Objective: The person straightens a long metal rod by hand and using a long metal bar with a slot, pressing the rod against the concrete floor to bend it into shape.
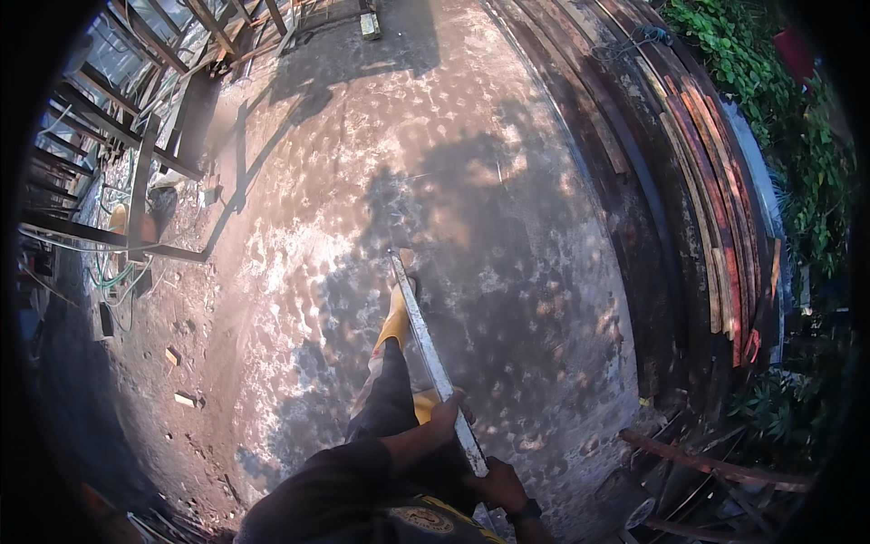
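Observation:
A long, straight, pale grey bar (pixel 428 349) with a worn, smeared surface slants across the front of my body. Its far end reaches out over the ground beside my yellow boot (pixel 396 317). My left hand (pixel 446 412) is closed around the bar's lower half. Closer to me, my right hand (pixel 501 484) grips it near the lower end, with a dark band on that wrist. The bar's near tip is partly hidden by my right hand and clothing. A second yellow boot (pixel 426 404) shows behind the bar.
Underfoot is a rough, dimpled grey-brown slab (pixel 317 227), partly shadowed. Long timber planks (pixel 689 199) lie stacked along the right, beside green plants (pixel 807 172). Wooden framing (pixel 136 181) and a green hose (pixel 116 281) are at left. A curved reddish timber (pixel 716 464) lies at lower right.

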`<action>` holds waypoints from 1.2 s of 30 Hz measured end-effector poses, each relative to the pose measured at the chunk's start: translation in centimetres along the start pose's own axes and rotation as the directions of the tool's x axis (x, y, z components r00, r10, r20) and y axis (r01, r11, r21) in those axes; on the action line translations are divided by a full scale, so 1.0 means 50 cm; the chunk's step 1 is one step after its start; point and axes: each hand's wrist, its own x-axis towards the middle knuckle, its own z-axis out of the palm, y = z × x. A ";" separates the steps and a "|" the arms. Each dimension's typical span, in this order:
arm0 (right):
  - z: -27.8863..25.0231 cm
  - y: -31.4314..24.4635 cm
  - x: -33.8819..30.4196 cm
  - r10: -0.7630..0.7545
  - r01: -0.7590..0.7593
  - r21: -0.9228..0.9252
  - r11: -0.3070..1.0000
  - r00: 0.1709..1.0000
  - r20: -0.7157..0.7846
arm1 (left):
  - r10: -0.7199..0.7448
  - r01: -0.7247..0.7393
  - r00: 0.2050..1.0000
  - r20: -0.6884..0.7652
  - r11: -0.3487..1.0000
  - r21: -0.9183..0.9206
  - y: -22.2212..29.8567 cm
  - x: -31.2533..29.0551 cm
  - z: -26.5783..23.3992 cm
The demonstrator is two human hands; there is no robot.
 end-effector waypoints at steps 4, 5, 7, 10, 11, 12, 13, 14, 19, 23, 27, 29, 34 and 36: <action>-0.035 -0.151 -0.043 -0.012 0.014 -0.057 0.998 0.999 0.049 | -0.017 0.017 1.000 0.017 0.999 0.035 0.087 -0.027 0.024; -0.042 -0.170 -0.043 -0.028 0.032 -0.076 0.997 0.999 0.044 | 0.010 -0.013 0.999 0.043 0.997 0.074 0.103 -0.028 0.028; -0.059 -0.207 -0.047 -0.048 0.052 -0.127 0.991 0.998 0.036 | 0.034 -0.038 0.997 0.072 0.997 0.062 0.125 -0.043 0.051; -0.085 -0.277 -0.047 -0.025 0.034 -0.184 0.982 0.998 0.054 | 0.043 -0.039 0.994 0.103 0.999 -0.038 0.183 -0.083 0.098; -0.090 -0.309 -0.046 0.012 0.002 -0.179 0.984 0.997 0.075 | 0.052 -0.047 0.990 0.129 0.998 -0.041 0.199 -0.088 0.097; -0.094 -0.339 -0.046 0.049 -0.032 -0.175 0.984 0.994 0.096 | 0.061 -0.055 0.986 0.155 0.997 -0.045 0.214 -0.092 0.097; -0.098 -0.368 -0.045 0.040 -0.021 -0.158 0.987 0.992 0.121 | 0.066 -0.048 0.983 0.173 0.993 -0.107 0.229 -0.106 0.104; -0.106 -0.392 -0.046 0.029 -0.009 -0.130 0.991 0.989 0.147 | 0.070 -0.040 0.979 0.190 0.987 -0.157 0.244 -0.127 0.120; -0.102 -0.437 -0.042 0.073 -0.048 -0.137 0.989 0.981 0.180 | 0.033 0.014 0.979 0.202 0.974 -0.227 0.274 -0.156 0.128; -0.098 -0.389 -0.038 -0.010 0.048 -0.261 0.964 0.989 0.144 | -0.007 0.050 0.966 0.260 0.986 -0.159 0.239 -0.130 0.109; -0.120 -0.317 -0.033 0.077 -0.049 -0.254 0.966 0.992 0.103 | -0.010 0.064 0.974 0.226 0.970 -0.234 0.158 -0.061 0.107; -0.146 -0.249 -0.023 0.097 -0.074 -0.212 0.974 0.990 0.100 | -0.056 0.098 0.979 0.198 0.974 -0.206 0.121 -0.051 0.129; -0.149 -0.145 -0.007 0.019 0.005 -0.219 0.976 0.994 0.106 | -0.090 0.125 0.986 0.140 0.956 -0.266 0.038 0.002 0.110; -0.127 -0.127 -0.005 0.046 -0.023 -0.197 0.980 0.993 0.110 | -0.105 0.133 0.987 0.122 0.958 -0.255 0.011 0.003 0.080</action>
